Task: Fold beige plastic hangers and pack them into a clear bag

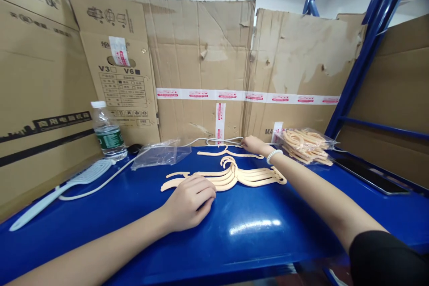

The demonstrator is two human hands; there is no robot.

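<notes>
A blue shelf surface (254,232) is seen from above, walled at the back and sides by flattened cardboard boxes (201,67). At the far left, a pale hand fan (63,187) is laid flat with its handle pointing toward the viewer, and a white cable (110,178) is looped beside it. Behind these, a clear water bottle (107,129) with a green label is stood upright against the cardboard. Just to its right, an empty clear plastic bag (161,154) is crumpled on the surface.

Nearer the viewer, the left hand (189,201) is rested on the shelf with its fingers curled loosely downward, its fingertips touching the left end of a stack of small peach-coloured hangers (231,178). The stack is laid with its long axis running left to right, hooks pointing away from the viewer, and it extends rightward from the left hand.

Beyond the stack, a single hanger (228,153) is laid alone, also lengthwise left to right. The right hand (254,144), marked by a white bead bracelet (273,156) at the wrist, is stretched far forward with fingers drawn together at that hanger's right end; whether the hanger is actually pinched cannot be told. This hanger is nearer the right hand than the left.

Further right, a clear packet of more hangers (306,145) is rested near the cardboard, and a dark phone (368,174) is laid flat by a blue upright (362,53).
</notes>
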